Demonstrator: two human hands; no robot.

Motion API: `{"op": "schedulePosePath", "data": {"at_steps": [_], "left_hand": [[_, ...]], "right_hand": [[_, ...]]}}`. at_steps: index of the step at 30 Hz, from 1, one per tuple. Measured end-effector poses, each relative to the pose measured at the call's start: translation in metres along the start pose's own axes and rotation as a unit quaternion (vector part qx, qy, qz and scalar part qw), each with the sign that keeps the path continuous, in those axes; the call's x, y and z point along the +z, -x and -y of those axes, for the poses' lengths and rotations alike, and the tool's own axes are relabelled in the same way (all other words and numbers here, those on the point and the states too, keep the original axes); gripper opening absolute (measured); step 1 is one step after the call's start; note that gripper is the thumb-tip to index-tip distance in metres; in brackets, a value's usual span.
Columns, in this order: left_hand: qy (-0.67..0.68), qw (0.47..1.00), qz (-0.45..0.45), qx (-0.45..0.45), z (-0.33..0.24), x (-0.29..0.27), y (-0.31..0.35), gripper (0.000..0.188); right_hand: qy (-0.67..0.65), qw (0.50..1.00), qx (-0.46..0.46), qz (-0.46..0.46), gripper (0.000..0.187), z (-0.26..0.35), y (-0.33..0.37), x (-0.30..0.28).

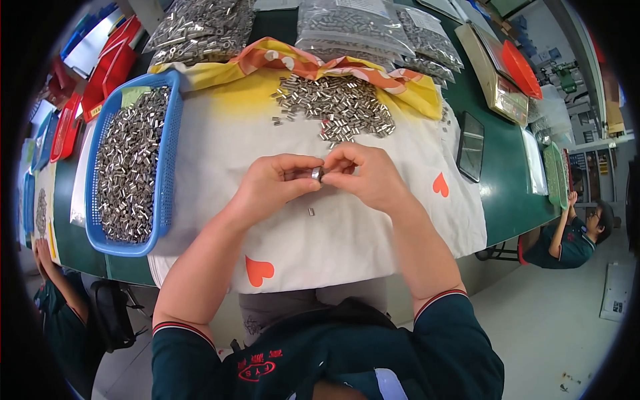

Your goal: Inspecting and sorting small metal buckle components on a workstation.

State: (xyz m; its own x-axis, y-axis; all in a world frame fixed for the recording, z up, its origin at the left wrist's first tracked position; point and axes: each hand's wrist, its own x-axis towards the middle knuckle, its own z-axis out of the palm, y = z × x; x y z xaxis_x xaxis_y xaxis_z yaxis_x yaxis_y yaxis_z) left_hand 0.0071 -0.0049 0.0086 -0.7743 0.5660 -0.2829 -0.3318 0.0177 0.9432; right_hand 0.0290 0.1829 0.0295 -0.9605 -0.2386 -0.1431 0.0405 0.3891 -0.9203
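Left hand: the left hand point(272, 180) has thumb and fingers drawn narrow, pinching a small shiny metal piece point(317, 173).
Right hand: the right hand point(365, 175) meets it from the other side, thumb and forefinger pinched at the same piece.
Metal piece: up between the two sets of fingertips, above the cloth; the fingers hide part of it.
Loose piece: one short metal sleeve point(311, 212) lies alone on the cloth, just below the hands.
Pile: a heap of metal sleeves point(353, 110) spreads beyond the fingers, near the cloth's far edge.
Cloth: the white cloth point(207, 160) has orange-red hearts and a yellow-and-orange far border, and lies over the green tabletop point(510, 200).
Blue basket: on the left, the blue basket point(167, 170) is full of small metal pieces point(130, 170).
Far side: clear bags point(353, 30) of metal parts.
Right side: a dark phone point(471, 147) beside the cloth.
Others: a co-worker point(567, 240) sits far right.
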Motion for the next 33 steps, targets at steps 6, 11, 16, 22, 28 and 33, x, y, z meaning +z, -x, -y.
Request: {"op": "schedulePosePath", "data": {"at_steps": [6, 11, 16, 22, 28, 33], "left_hand": [[-0.002, 1.0, 0.018, -0.007, 0.006, 0.003, -0.004, 0.029], [-0.014, 1.0, 0.013, 0.001, 0.003, 0.002, -0.003, 0.028], [0.009, 1.0, -0.008, 0.001, 0.002, 0.0, -0.001, 0.03], [0.04, 0.999, -0.012, 0.02, 0.007, -0.005, -0.005, 0.032], [0.043, 0.999, -0.013, 0.022, 0.006, -0.004, -0.005, 0.032], [-0.026, 0.999, -0.04, -0.002, 0.002, -0.004, -0.002, 0.03]], "right_hand": [[0.234, 0.957, -0.082, -0.149, 0.016, -0.021, -0.015, -0.012], [0.379, 0.903, -0.149, -0.135, 0.015, -0.018, -0.018, 0.0], [0.161, 0.978, -0.029, -0.129, 0.009, -0.004, -0.006, 0.004], [0.048, 0.992, -0.089, -0.073, 0.008, 0.004, 0.001, 0.006], [0.148, 0.969, -0.168, -0.106, 0.009, 0.002, 0.003, 0.012], [0.194, 0.951, -0.202, -0.127, 0.009, -0.001, 0.003, 0.017]]}}
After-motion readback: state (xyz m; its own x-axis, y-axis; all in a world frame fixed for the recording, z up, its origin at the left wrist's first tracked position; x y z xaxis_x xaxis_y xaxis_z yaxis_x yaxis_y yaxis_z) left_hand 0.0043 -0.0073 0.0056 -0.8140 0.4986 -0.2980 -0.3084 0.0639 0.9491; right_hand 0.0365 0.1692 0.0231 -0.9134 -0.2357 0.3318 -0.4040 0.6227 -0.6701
